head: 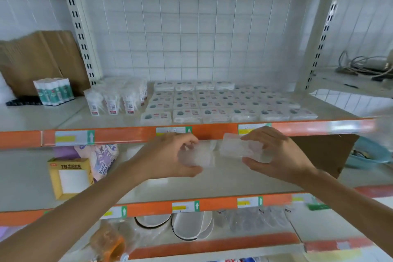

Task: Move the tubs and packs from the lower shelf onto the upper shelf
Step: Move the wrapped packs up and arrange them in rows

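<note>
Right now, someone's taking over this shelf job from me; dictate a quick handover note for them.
Left hand grips a clear pack; right hand grips a second clear pack. Both are in front of the lower shelf, just below the upper shelf edge.
Done: white tubs and rows of flat packs sit on the upper shelf.
To do: place these two up top; a purple pack and a yellow box lie at the lower shelf's left.

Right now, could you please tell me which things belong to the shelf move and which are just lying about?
Job: left hand holding left pack; right hand holding right pack; shelved packs, tubs, upper shelf.
Lying about: yellow box, glue sticks, cardboard, plates.
</note>
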